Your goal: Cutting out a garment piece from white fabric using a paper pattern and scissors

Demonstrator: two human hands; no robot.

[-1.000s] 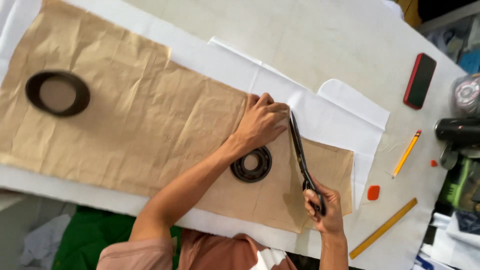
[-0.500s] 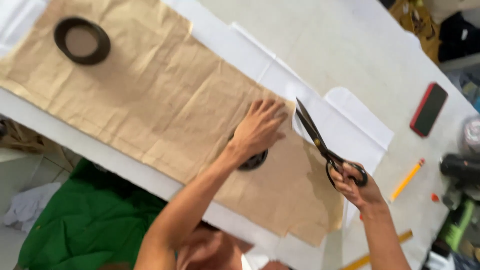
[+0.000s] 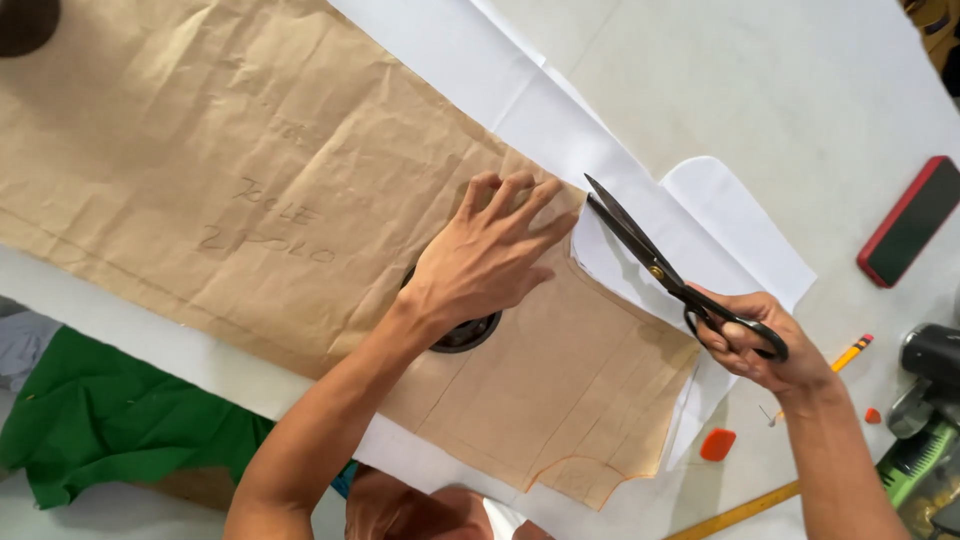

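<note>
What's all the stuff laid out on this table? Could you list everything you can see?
brown paper pattern: one, tan, creased, spread over the white fabric
white fabric: one layer, under the pattern
scissors: one pair, black, blades open at the pattern's edge
ring weight: one, dark, on the pattern, partly under the left hand
second dark round thing: one, top left corner, cut off by the frame
phone: one, red-edged, right side of the table
pencil: one, yellow, right
chalk piece: one, orange, below the pattern
ruler: one, yellow, bottom right
green cloth: one, lower left
left hand: pressing the pattern flat
right hand: holding the scissors
</note>
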